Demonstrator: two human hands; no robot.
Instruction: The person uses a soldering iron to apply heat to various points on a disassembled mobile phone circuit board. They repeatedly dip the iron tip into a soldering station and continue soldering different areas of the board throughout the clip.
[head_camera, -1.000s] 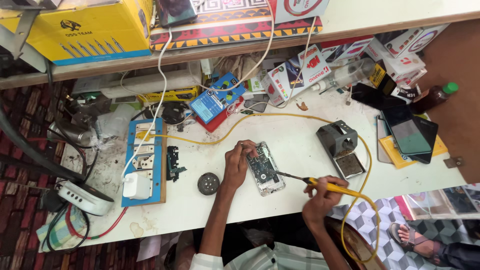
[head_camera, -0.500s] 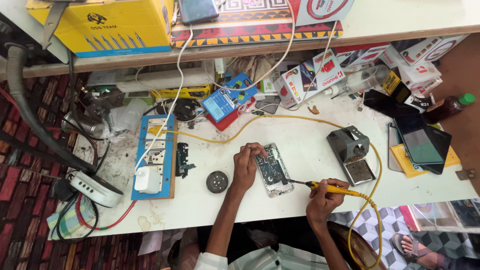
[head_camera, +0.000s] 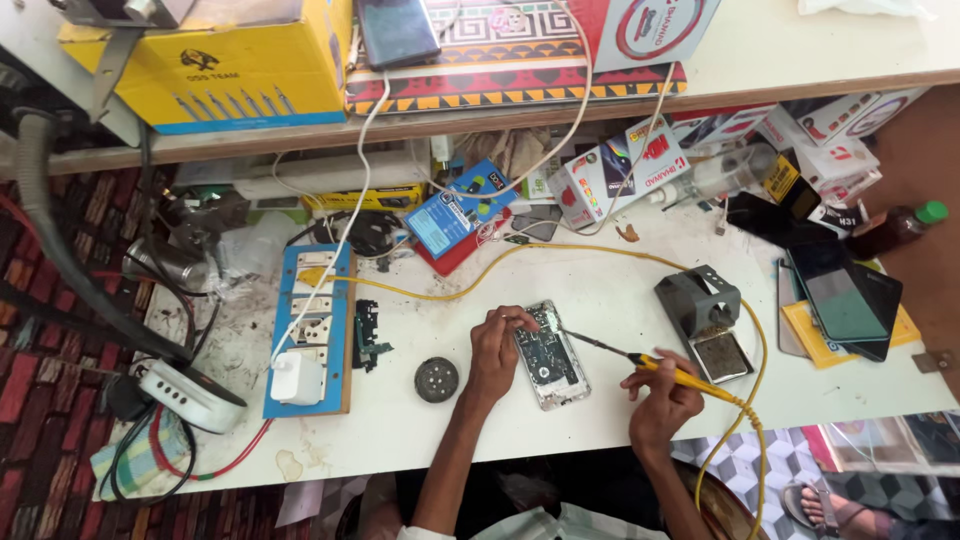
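Observation:
An opened phone (head_camera: 552, 357) with its circuit board showing lies on the white workbench (head_camera: 600, 290). My left hand (head_camera: 497, 347) rests on its left edge, fingers curled over the top corner and pinning it down. My right hand (head_camera: 663, 397) grips a yellow-handled soldering iron (head_camera: 668, 368); its dark tip (head_camera: 572, 336) touches the board near the phone's upper right. The iron's yellow cord (head_camera: 745, 400) loops off to the right and down past the bench edge.
A grey soldering iron stand (head_camera: 703, 311) sits right of the phone. A round black disc (head_camera: 436, 379) and a small dark circuit part (head_camera: 367, 335) lie to the left, beside a blue socket board (head_camera: 312, 330). Dark phones (head_camera: 840, 300), boxes (head_camera: 610, 170) and a yellow carton (head_camera: 215, 62) crowd the back.
The view has drifted, so everything sits a little lower and further right. Both hands stay on the phone and the iron, with the tip still at the board.

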